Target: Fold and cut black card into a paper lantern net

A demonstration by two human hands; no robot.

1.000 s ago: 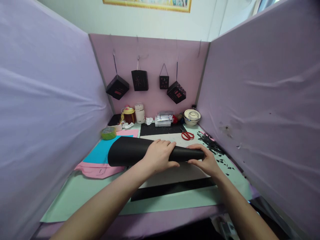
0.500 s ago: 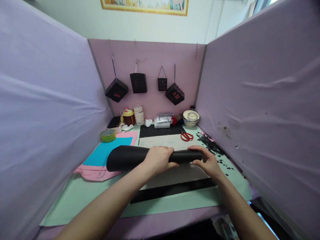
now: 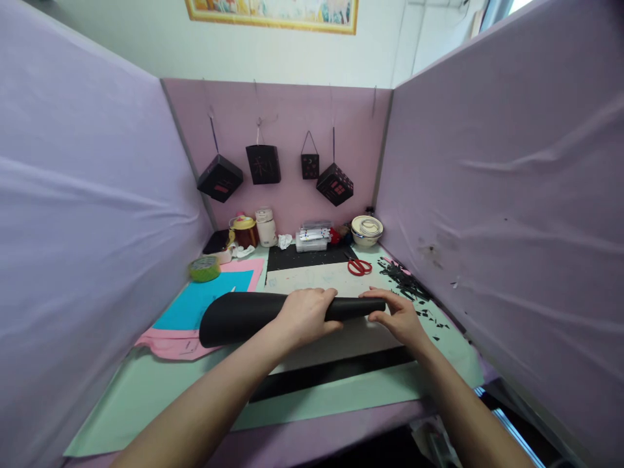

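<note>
A sheet of black paper [image 3: 244, 317] is curled into a cone-like roll, wide at the left and narrow at the right. Round its middle, from above, my left hand [image 3: 308, 313] is closed. My right hand [image 3: 396, 314] pinches the narrow right end between thumb and fingers. Below the roll lies a whitish board [image 3: 341, 348], partly covered by the roll and my hands. More black paper [image 3: 336, 373] shows under the board along its near edge and again at its far edge.
Red-handled scissors [image 3: 359, 267] and black paper scraps [image 3: 407, 283] lie at the right. Blue paper [image 3: 188, 305] and green tape [image 3: 205, 268] are at the left. A pen box [image 3: 312, 240], bowl [image 3: 367, 231] and cups stand behind. Several black paper boxes [image 3: 220, 177] hang on the back panel.
The narrow right end of the roll looks slimmer and tighter now. Both hands keep their hold on it. The whole view has shifted slightly.
</note>
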